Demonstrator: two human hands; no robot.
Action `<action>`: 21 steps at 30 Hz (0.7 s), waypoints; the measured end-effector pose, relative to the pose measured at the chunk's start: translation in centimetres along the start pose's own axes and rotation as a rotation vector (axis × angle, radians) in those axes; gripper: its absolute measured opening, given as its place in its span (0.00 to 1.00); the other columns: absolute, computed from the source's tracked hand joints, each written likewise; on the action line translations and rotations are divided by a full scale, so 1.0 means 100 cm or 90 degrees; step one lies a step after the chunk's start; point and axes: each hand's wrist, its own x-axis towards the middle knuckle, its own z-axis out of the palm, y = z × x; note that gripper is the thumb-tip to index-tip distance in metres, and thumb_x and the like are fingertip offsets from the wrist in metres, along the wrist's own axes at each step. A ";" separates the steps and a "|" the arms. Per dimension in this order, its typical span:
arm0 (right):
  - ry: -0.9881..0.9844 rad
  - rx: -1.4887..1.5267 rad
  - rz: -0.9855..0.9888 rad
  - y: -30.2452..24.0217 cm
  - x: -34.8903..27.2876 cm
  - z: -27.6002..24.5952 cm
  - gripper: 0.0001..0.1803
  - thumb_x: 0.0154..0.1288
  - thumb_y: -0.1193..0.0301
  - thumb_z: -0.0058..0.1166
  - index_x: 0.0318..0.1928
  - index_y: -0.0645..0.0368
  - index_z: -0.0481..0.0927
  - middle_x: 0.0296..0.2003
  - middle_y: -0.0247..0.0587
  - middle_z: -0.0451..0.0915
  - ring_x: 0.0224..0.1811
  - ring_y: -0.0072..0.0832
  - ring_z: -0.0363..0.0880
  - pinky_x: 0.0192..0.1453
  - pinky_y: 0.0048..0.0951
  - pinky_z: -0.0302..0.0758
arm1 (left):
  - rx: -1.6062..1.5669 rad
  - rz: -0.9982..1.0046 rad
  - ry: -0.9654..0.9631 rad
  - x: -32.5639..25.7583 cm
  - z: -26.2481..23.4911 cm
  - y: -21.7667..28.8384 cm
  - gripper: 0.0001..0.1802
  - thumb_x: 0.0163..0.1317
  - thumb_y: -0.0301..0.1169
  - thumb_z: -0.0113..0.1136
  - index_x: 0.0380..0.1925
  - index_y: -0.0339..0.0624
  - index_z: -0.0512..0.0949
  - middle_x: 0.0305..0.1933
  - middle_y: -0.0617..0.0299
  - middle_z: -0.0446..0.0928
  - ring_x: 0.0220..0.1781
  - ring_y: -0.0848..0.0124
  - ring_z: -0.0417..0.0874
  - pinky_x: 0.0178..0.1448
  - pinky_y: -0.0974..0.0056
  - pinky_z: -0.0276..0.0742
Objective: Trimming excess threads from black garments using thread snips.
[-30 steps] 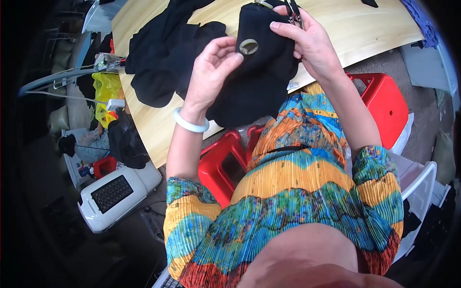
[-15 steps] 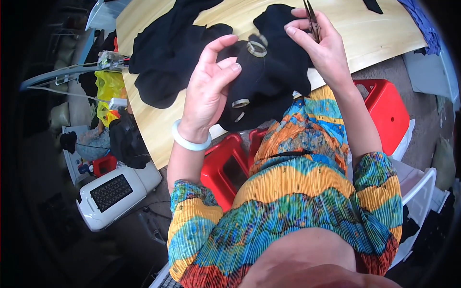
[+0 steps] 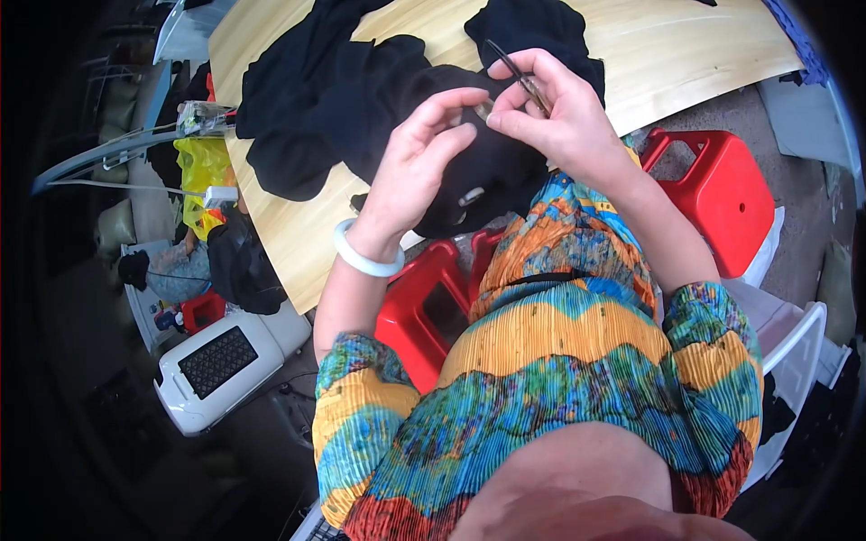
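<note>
A black garment (image 3: 487,176) hangs over the near table edge in front of me, with light, ring-like buttons (image 3: 471,196) on it. Between my hands sits another pale button (image 3: 483,111), partly covered by fingertips. My left hand (image 3: 417,167), wearing a pale bangle (image 3: 365,254) on its wrist, has its index fingertip against this button, its thumb curled close below. My right hand (image 3: 555,113) grips dark, pointed thread snips (image 3: 532,90), blades up and leftward. The right thumb and index fingertips meet at the button too.
More black cloth (image 3: 298,108) lies on the wooden table (image 3: 686,54). A red stool (image 3: 722,198) stands at right, another red stool (image 3: 419,307) under the near edge. At left are a white machine cover (image 3: 230,361), a yellow bag (image 3: 203,176) and a curved grey arm (image 3: 99,158).
My right hand has come down and left with the snips to the button. My left hand has shifted slightly right and lower, and the two hands now nearly meet.
</note>
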 end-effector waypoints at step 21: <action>0.019 -0.141 -0.046 0.023 0.002 -0.014 0.21 0.57 0.61 0.52 0.44 0.64 0.67 0.21 0.34 0.70 0.25 0.18 0.67 0.32 0.19 0.65 | -0.118 -0.114 0.008 0.003 -0.003 -0.016 0.07 0.59 0.29 0.49 0.30 0.40 0.75 0.33 0.66 0.76 0.34 0.80 0.74 0.38 0.76 0.69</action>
